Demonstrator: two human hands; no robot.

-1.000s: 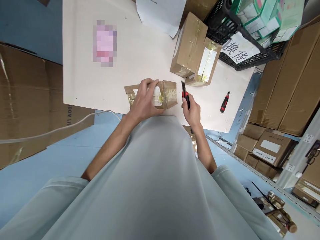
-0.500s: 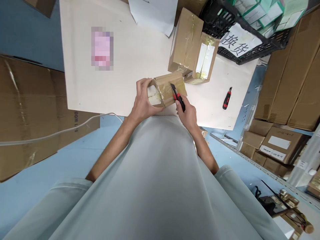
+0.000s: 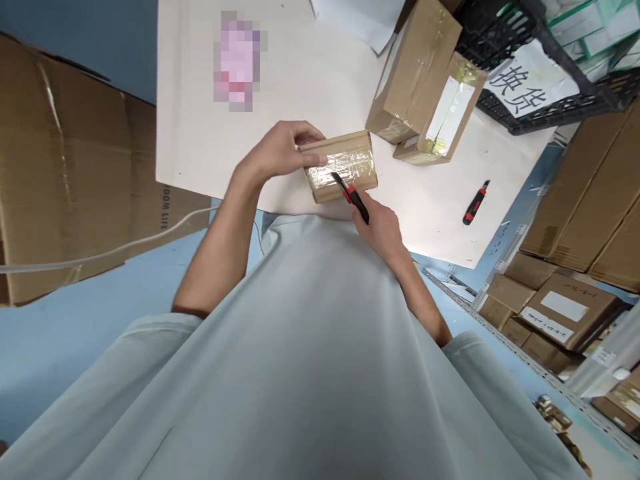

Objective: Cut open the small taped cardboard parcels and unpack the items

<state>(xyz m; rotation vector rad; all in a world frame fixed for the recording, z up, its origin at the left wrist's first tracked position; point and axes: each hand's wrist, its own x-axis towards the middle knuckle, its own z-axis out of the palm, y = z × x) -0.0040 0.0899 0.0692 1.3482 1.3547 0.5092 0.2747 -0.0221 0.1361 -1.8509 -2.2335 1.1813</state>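
Observation:
A small brown cardboard box (image 3: pixel 357 152), its upper face covered with shiny clear tape, is at the near edge of the white table (image 3: pixel 320 87). My left hand (image 3: pixel 285 150) grips its left end, thumb on top and fingers around the far side. In my right hand (image 3: pixel 379 225) is a black and red utility knife (image 3: pixel 356 202), its tip over the taped face near my left thumb. Whether the blade touches the tape I cannot tell.
Two taped cardboard boxes (image 3: pixel 417 73) stand behind on the right, beside a black crate (image 3: pixel 515 123) of green and white packets. A second utility knife (image 3: pixel 477 203) lies at right. A blurred pink item (image 3: pixel 239 60) lies at far left. A cable (image 3: pixel 125 248) crosses at left.
The small box has been turned, so a different, fully taped face is up. My left hand has shifted its hold to the left end. The camera view has shifted too.

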